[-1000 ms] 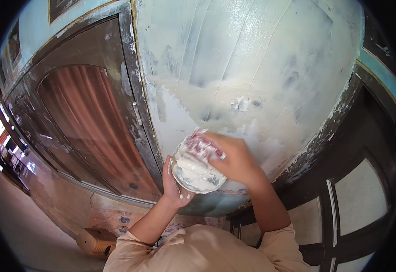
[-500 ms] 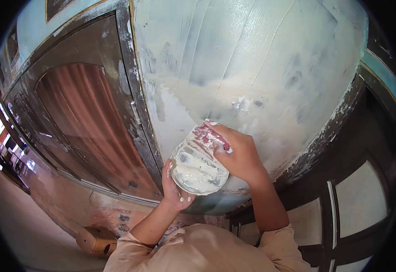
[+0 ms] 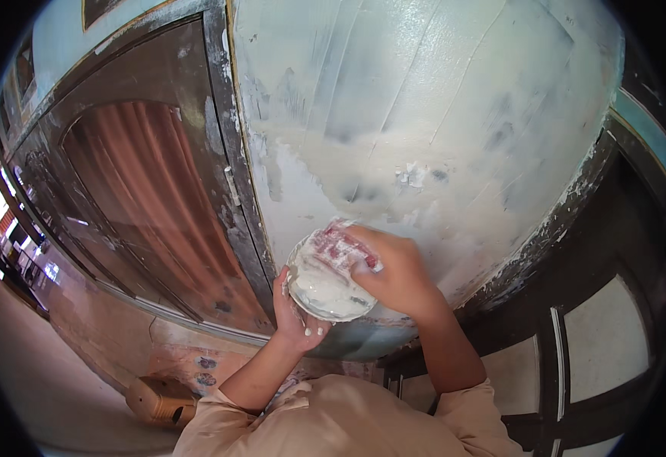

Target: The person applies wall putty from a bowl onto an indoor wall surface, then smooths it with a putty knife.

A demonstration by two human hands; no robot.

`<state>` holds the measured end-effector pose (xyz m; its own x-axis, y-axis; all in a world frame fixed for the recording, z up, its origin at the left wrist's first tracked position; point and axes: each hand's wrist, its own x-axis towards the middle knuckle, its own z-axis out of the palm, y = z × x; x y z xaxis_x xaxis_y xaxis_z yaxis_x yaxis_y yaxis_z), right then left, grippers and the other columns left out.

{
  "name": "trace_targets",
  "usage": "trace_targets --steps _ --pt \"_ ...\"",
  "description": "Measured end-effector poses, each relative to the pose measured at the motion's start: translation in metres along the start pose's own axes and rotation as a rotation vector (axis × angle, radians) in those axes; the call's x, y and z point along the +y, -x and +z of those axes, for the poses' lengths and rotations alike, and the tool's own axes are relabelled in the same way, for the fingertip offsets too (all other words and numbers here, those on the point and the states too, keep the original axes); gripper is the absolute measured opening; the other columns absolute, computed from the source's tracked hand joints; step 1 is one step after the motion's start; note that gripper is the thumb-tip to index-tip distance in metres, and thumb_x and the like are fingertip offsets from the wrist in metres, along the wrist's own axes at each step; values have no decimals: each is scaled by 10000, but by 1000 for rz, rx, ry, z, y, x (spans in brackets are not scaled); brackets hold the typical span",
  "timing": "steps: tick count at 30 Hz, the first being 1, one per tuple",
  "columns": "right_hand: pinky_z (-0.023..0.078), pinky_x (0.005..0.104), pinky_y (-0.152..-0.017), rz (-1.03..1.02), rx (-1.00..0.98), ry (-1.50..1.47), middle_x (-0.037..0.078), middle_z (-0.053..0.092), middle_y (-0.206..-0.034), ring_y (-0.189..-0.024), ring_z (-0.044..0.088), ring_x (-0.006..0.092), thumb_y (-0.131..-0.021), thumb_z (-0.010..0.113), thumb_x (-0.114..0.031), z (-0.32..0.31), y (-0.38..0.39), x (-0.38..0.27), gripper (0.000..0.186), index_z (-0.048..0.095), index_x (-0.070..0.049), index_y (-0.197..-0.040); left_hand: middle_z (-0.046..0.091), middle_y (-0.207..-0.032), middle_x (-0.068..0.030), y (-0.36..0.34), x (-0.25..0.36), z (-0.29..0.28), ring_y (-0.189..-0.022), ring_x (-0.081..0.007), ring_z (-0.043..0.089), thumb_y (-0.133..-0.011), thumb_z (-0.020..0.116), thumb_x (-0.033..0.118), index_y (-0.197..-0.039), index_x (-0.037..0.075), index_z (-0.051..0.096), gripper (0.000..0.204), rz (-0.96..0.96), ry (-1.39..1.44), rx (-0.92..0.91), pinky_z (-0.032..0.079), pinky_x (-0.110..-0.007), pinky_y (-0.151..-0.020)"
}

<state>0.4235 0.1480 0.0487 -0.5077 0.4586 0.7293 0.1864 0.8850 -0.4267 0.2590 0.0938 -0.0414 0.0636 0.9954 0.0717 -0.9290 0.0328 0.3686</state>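
My left hand (image 3: 296, 318) grips a round, shallow bowl (image 3: 295, 283) from its left and lower side, with white blobs stuck to the fingers. White putty (image 3: 324, 280) is spread thickly inside the bowl. In my right hand (image 3: 394, 268) is a red putty spreader (image 3: 346, 248), smeared white, its lower edge hidden in or against the putty. The fingers are closed round its top, slightly blurred. Beyond the bowl stands a wall (image 3: 424, 107) with patchy white and grey coats and thin raised ridges.
To the left is a dark wooden door (image 3: 150, 76) with a reddish curtain (image 3: 150, 183) behind its panel, its frame splashed white. A dark door with pale panels (image 3: 607, 343) stands at right. A brown plastic stool (image 3: 158, 401) sits low at left, near a patterned mat (image 3: 207, 365).
My right hand has moved the spreader down and left, deeper over the bowl. Putty now covers more of the visible bowl. My left hand keeps its hold.
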Motion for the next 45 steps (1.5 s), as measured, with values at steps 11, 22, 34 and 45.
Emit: trace_targets --steps 11,22,34,45 --pt "512 410 -734 23 -21 -21 174 638 -957 -826 631 360 -749 658 -32 6 2 0 509 564 -71 -1248 561 -1307 -102 2 -1 -9 -1197 -283 543 -905 443 509 -1339 86 489 608 29 -15 45 425 -432 -1024" --pt "494 409 -683 -1 -55 104 157 622 -903 -796 619 356 -734 674 -21 13 -3 8 529 555 -78 -1246 559 -1300 -145 6 3 -19 -1174 -318 564 -801 511 387 -1350 44 455 649 -6 -22 77 440 -430 -1017" --pt "522 376 -764 83 -7 86 183 647 -1050 -887 653 342 -732 652 -12 21 -1 4 530 562 -59 -1253 580 -1271 -145 14 6 -24 -1175 -315 563 -794 510 371 -1336 23 459 646 22 -38 87 436 -422 -1022" --pt "491 414 -693 55 47 122 161 609 -907 -789 609 359 -762 649 -31 41 12 -3 531 533 -84 -1278 570 -1289 -135 12 11 -38 -1174 -309 561 -805 510 388 -1343 32 461 647 6 -67 104 435 -427 -1012"
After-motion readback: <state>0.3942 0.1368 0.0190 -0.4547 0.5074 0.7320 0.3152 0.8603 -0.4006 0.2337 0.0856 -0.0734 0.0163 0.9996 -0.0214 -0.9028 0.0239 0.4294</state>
